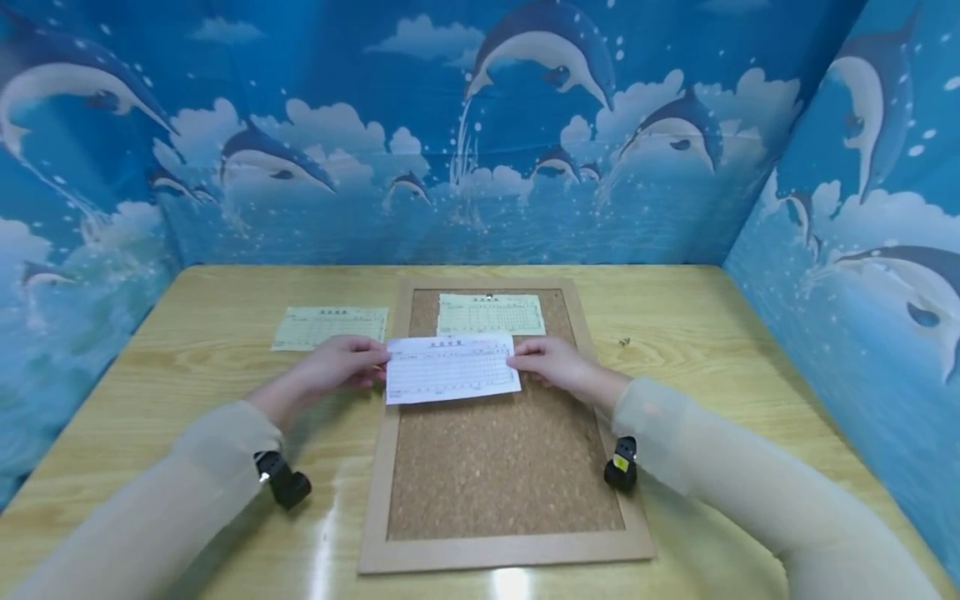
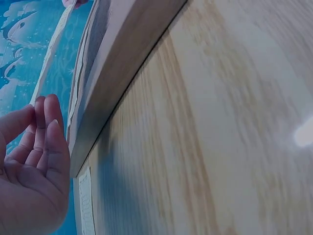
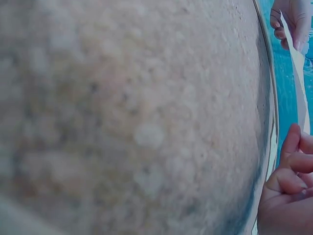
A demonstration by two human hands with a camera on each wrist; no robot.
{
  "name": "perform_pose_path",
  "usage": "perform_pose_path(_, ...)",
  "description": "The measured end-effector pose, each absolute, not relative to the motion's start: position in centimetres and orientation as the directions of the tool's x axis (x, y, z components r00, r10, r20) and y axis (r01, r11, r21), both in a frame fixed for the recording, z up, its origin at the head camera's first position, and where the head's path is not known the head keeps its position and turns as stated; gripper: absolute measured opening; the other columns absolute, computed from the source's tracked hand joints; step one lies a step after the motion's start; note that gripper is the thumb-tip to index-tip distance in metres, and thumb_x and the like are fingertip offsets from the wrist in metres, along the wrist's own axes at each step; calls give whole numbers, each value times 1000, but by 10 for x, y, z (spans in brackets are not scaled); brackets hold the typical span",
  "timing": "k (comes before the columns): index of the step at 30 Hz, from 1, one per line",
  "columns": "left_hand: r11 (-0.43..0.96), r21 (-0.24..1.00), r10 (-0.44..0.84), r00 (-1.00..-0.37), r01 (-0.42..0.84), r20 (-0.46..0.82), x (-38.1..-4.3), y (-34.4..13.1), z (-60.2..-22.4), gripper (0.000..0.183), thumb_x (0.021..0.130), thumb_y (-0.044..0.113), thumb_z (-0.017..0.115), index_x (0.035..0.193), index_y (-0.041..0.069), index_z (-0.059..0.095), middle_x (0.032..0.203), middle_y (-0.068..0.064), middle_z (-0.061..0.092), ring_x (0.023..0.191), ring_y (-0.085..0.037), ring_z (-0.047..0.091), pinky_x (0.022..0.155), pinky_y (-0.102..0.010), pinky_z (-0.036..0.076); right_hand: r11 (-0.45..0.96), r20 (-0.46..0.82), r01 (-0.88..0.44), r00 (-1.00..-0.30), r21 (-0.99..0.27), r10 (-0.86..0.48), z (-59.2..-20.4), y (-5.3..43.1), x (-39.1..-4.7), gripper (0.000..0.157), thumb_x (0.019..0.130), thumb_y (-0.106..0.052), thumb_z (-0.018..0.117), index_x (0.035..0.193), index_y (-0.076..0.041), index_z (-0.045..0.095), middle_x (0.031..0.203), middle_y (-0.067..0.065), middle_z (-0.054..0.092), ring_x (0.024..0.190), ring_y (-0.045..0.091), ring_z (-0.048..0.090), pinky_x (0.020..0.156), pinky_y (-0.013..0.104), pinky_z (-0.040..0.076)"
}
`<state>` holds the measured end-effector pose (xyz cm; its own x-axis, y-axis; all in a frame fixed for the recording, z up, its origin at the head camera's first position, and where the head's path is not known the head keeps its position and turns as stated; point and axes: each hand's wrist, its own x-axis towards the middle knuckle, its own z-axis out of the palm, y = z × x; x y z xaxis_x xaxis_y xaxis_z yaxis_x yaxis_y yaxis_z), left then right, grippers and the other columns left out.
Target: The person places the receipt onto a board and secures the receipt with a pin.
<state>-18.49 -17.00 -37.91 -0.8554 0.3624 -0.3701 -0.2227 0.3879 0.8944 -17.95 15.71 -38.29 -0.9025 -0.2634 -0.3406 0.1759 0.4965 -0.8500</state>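
A white printed form (image 1: 453,369) with ruled lines is held level above the upper part of a framed corkboard (image 1: 504,483). My left hand (image 1: 342,365) pinches its left edge between thumb and fingers, and my right hand (image 1: 553,364) pinches the right edge. Just behind the form, a pale green form (image 1: 491,313) lies at the top of the cork, with a small pin (image 1: 489,297) at its upper edge. In both wrist views the paper (image 2: 53,51) shows almost edge-on, raised off the board.
A second pale green form (image 1: 330,327) lies on the wooden table (image 1: 675,308) left of the board, partly behind my left hand. Small brass-coloured pins (image 1: 625,341) lie right of the board. A blue dolphin-print cloth (image 1: 360,208) hangs behind and along the sides.
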Motion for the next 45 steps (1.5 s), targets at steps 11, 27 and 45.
perform_pose_path(11, 434, 873, 340, -857, -223, -388, -190, -150, -374, 26, 95, 22, 55, 105, -2, 60, 85, -5, 66, 77, -11, 61, 69, -26, 50, 546, -373, 188, -893, -817, -251, -375, 174, -183, 23, 92, -25, 61, 101, -5, 66, 66, -1, 43, 61, 14, 37, 58, 28, 35)
perform_pose_path(27, 457, 854, 312, -854, -249, -416, -197, -129, -373, 25, 96, 17, 54, 107, -3, 61, 86, -6, 67, 75, -11, 64, 65, -26, 50, 525, -352, 167, -895, -834, -274, -373, 193, -186, 20, 93, -21, 59, 98, -3, 67, 56, 0, 40, 53, 14, 34, 53, 27, 31)
perform_pose_path(45, 555, 811, 306, -861, -186, -407, -200, -107, -375, 24, 94, 18, 57, 106, 0, 64, 83, -5, 69, 72, -11, 64, 61, -25, 48, 680, -262, 38, -937, -732, -229, -375, 200, -183, 20, 93, -20, 59, 91, -2, 68, 67, 3, 53, 60, 15, 46, 56, 27, 39)
